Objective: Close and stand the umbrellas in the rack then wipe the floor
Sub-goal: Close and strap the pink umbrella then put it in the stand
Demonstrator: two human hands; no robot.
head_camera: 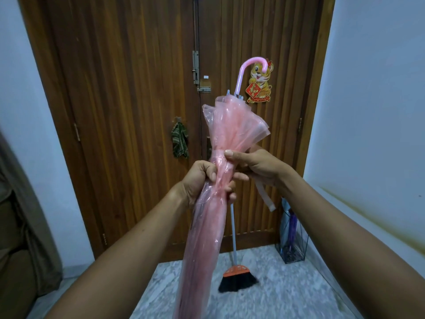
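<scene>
Pink umbrella (212, 210) furled, handle up, centre frame.
My left hand (201, 180) and right hand (258, 166) both grip its canopy; rack (294, 257) stands lower right by the wall (368, 111), open floor (287, 293) between it and the broom (236, 279).

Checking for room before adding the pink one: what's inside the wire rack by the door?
The wire rack holds a folded purple umbrella and a pale blue umbrella. Their tops are hidden behind the right forearm.

Left forearm (128, 240) and right forearm (333, 215) are bare; the right grip (259, 168) shows a short trimmed thumbnail (228, 153)
</scene>
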